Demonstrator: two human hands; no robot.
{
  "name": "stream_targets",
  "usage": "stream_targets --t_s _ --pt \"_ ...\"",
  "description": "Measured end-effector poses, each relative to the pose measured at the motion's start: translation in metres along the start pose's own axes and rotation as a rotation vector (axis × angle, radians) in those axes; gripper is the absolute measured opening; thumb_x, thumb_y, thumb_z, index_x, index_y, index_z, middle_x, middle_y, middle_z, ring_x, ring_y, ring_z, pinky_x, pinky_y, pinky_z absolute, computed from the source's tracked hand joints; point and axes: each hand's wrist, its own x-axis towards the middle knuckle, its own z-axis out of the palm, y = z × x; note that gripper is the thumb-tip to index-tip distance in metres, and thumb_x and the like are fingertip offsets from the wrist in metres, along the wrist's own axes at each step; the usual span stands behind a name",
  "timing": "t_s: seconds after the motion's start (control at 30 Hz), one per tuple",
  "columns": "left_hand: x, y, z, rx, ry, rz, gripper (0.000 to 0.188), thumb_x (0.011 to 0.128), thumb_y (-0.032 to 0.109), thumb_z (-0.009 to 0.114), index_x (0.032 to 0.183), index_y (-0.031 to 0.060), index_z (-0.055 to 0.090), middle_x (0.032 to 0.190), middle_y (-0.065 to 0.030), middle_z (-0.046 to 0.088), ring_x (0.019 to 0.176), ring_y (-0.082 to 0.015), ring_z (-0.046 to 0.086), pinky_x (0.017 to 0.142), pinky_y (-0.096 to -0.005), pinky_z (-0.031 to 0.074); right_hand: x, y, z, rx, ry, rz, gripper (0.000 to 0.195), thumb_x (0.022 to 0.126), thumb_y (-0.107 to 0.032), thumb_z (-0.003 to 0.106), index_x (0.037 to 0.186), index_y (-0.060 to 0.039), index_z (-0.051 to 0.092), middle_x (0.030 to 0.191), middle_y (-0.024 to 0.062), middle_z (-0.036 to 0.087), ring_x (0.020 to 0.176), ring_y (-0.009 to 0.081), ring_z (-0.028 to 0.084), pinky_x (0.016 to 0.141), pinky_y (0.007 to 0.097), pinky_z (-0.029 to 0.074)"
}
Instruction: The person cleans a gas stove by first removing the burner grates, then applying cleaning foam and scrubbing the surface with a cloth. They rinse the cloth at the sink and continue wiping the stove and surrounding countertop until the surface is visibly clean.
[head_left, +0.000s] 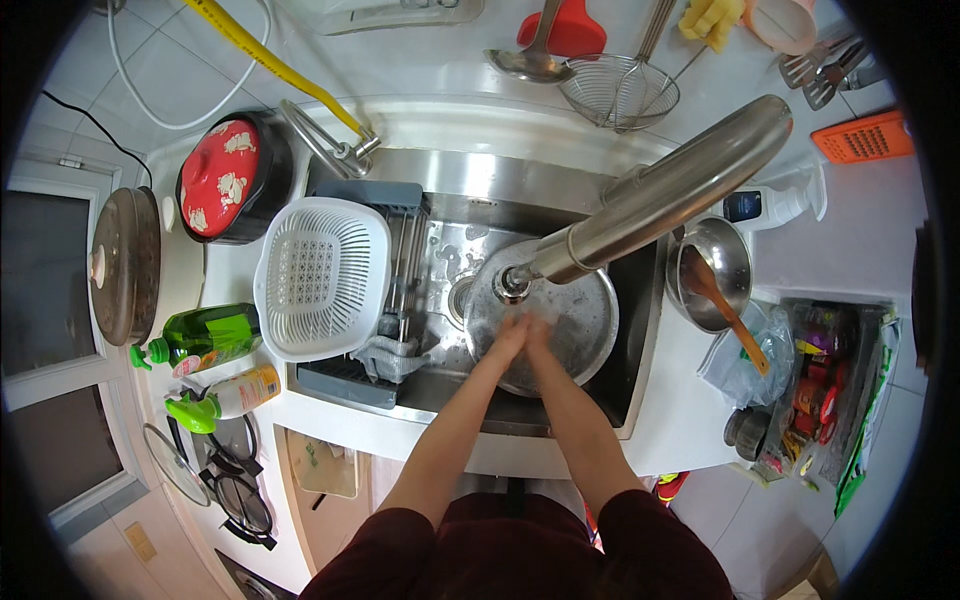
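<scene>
Both my hands are close together under the spout of a stainless steel faucet (652, 202) in the sink (637, 352). My left hand (510, 336) and my right hand (537, 331) look blurred, and their fingers are hard to make out. Below them a round metal lid or pan (577, 352) lies in the basin, its surface wet. The drain (459, 298) shows at its left edge. A white plastic colander (324, 277) rests on a grey dish rack (352, 386) across the sink's left side, with a grey cloth (390, 360) hanging at the rack's front.
Green dish soap (217, 337) and a spray bottle (240, 391) stand left, near a red-lidded pot (225, 176). At right, a wooden spatula (724, 304) lies across a metal bowl (731, 255), beside a plastic bag (757, 360). A wire strainer (619, 90) and ladle (532, 66) hang behind the sink.
</scene>
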Motion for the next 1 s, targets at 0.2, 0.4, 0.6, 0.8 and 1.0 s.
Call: stream_targets --t_s 0.2,0.4,0.6,0.8,1.0 --pt "0.0 0.028 -0.014 -0.934 -0.279 -0.361 0.044 0.096 0.054 0.047 0.117 0.0175 0.06 0.106 -0.0068 0.063 0.092 -0.0244 0.061 0.08 -0.0418 0.052 -0.06 -0.086 -0.054 0.093 -0.282 -0.195 0.043 0.086 -0.017 0.065 0.123 0.001 0.055 0.113 0.0212 0.064 0.105 0.0324 0.062 0.096 0.0406 0.043" --pt "-0.011 0.031 -0.018 -1.082 -0.396 -0.284 0.033 0.09 0.033 0.069 0.112 0.0098 0.059 0.102 -0.0084 0.065 0.087 -0.024 0.064 0.071 -0.0411 0.054 -0.099 -0.124 -0.09 -0.055 -0.343 -0.364 0.036 0.085 -0.029 0.067 0.108 -0.0008 0.063 0.095 0.0269 0.066 0.092 0.0425 0.064 0.08 0.0435 0.05" --pt "-0.009 0.015 -0.009 -0.931 -0.3 -0.324 0.034 0.098 0.037 0.054 0.116 0.0092 0.058 0.109 -0.0078 0.064 0.097 -0.0216 0.062 0.083 -0.0376 0.051 -0.081 -0.126 -0.091 -0.568 -0.33 -0.393 0.039 0.088 -0.04 0.059 0.096 -0.0026 0.067 0.08 0.0266 0.066 0.077 0.046 0.063 0.073 0.0489 0.051" --pt "-0.049 0.033 -0.008 -0.973 -0.098 -0.291 0.046 0.099 0.044 0.048 0.128 0.008 0.051 0.122 -0.0086 0.058 0.106 -0.024 0.058 0.09 -0.0413 0.048 -0.017 -0.085 -0.09 -0.627 -0.132 -0.406 0.04 0.091 -0.041 0.057 0.104 -0.0035 0.063 0.096 0.0248 0.064 0.088 0.0429 0.063 0.072 0.0482 0.051" --pt "-0.08 0.05 -0.043 -0.144 -0.014 -0.133 0.06 0.094 0.046 0.053 0.139 0.0073 0.043 0.142 -0.0159 0.038 0.121 -0.0318 0.048 0.103 -0.042 0.039 -0.009 -0.05 -0.086 -0.883 -0.158 -0.732 0.034 0.088 -0.032 0.064 0.109 -0.0053 0.06 0.114 0.0201 0.058 0.097 0.0446 0.061 0.075 0.0481 0.053"
